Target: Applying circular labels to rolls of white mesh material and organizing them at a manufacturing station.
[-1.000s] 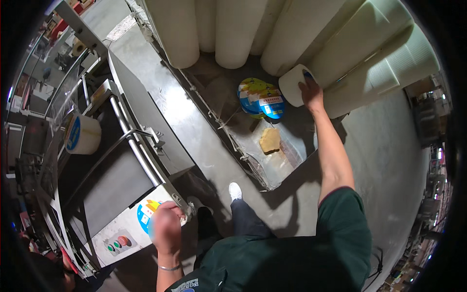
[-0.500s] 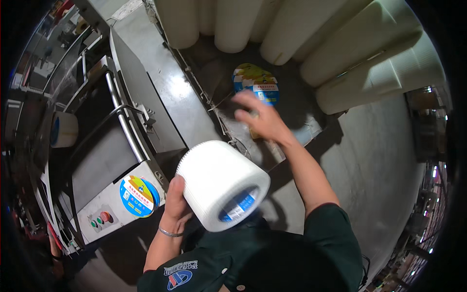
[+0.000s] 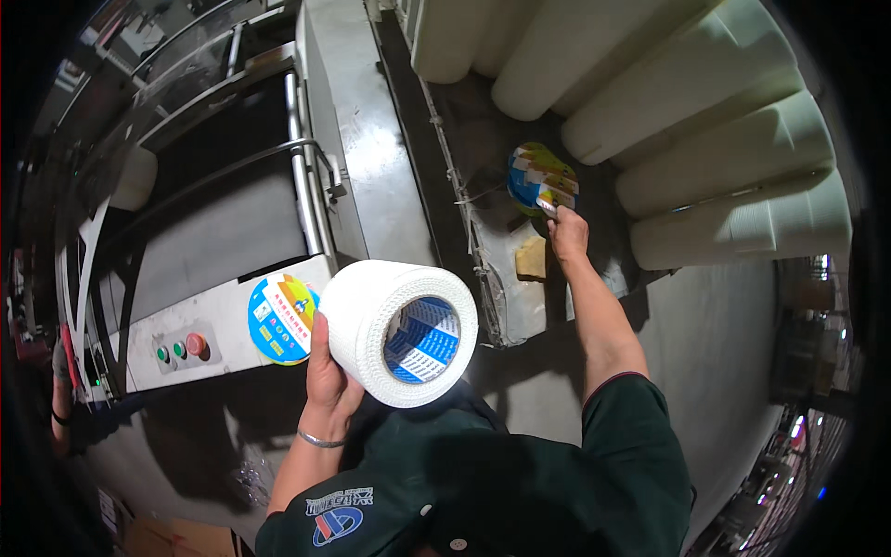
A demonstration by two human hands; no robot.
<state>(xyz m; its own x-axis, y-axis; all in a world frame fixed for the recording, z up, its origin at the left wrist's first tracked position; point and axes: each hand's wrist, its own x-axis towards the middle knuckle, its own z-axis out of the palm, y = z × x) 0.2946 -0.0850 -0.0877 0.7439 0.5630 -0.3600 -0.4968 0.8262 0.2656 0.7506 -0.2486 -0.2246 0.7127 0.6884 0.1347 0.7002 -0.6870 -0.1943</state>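
My left hand [image 3: 331, 385] is closed around the side of a thick white roll of mesh tape [image 3: 357, 311], held tilted in front of my body. Its open end faces toward me and shows a blue-and-white printed core [image 3: 422, 339]. Farther off to the right, my right hand [image 3: 570, 237] reaches over a dark platform. There its fingers pinch the near edge of a round, colourful label on a small pile of labels [image 3: 538, 174]. How many labels are between the fingers cannot be made out.
More round labels [image 3: 281, 320] lie on the machine panel [image 3: 223, 346] by green and red push buttons [image 3: 190, 346]. A yellowish block [image 3: 531, 258] sits near my right forearm. Tall white rolls [image 3: 687, 84] stand along the platform [image 3: 497, 232]. Another person's arm [image 3: 61, 395] shows at far left.
My right hand has moved from hovering near the platform's label pile to pinching its near edge. The roll has turned, so its core faces me more. The view has shifted.
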